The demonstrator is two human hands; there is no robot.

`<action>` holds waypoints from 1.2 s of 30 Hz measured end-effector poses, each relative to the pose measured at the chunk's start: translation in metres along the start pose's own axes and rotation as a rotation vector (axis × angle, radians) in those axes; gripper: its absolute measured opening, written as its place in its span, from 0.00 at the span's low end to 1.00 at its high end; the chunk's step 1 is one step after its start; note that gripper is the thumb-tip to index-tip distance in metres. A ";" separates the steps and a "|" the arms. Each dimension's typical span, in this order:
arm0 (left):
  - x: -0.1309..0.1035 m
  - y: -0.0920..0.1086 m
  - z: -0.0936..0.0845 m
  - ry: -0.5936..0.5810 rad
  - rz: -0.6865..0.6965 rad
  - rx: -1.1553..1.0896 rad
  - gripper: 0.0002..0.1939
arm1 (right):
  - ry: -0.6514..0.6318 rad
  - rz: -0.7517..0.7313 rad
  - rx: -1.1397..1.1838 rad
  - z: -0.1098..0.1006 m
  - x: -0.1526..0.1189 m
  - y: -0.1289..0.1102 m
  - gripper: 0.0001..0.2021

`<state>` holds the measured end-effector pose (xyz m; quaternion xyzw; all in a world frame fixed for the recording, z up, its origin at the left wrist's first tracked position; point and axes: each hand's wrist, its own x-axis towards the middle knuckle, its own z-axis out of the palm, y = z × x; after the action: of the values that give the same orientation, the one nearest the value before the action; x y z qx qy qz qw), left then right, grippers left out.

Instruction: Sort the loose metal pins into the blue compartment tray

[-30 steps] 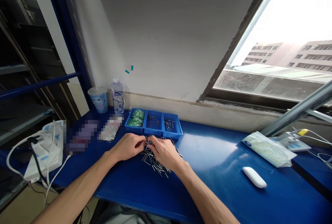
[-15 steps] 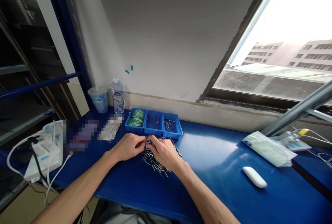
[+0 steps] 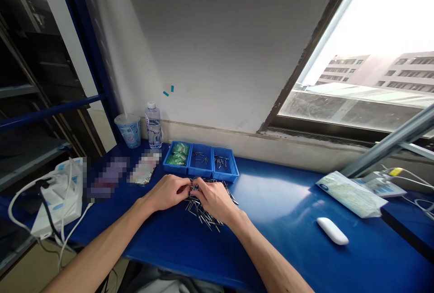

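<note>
My left hand [image 3: 172,191] and my right hand [image 3: 212,197] meet fingertip to fingertip above a loose pile of thin metal pins [image 3: 203,216] on the blue table. Both are closed in a pinch; what they hold is too small to make out. Just behind them stand three joined blue trays: the left tray [image 3: 165,164] holds green-and-clear packets [image 3: 179,153], while the middle tray [image 3: 200,169] and the right tray [image 3: 226,176] hold a few metal pins each.
At the left are a power strip [image 3: 61,202] with cables, a lidded cup [image 3: 129,132], a water bottle [image 3: 154,126] and blurred packs. To the right lie a white oval case [image 3: 332,231], a plastic packet [image 3: 352,195] and another power strip [image 3: 383,186].
</note>
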<state>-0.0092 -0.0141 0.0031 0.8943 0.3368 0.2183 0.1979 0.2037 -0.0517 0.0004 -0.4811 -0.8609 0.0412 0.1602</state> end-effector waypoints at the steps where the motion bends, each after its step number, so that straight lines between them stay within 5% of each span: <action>1: 0.000 0.000 0.000 0.000 0.002 -0.001 0.13 | 0.001 0.003 -0.003 0.000 0.000 0.000 0.06; 30: 0.000 -0.001 0.000 -0.005 0.009 0.015 0.13 | 0.013 -0.032 0.003 0.002 0.000 0.002 0.04; 36: -0.001 0.000 -0.004 0.043 -0.042 -0.056 0.13 | 0.235 -0.070 0.092 0.000 -0.005 0.012 0.12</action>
<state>-0.0117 -0.0136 0.0060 0.8761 0.3535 0.2427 0.2203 0.2157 -0.0493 -0.0036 -0.4444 -0.8497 0.0186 0.2831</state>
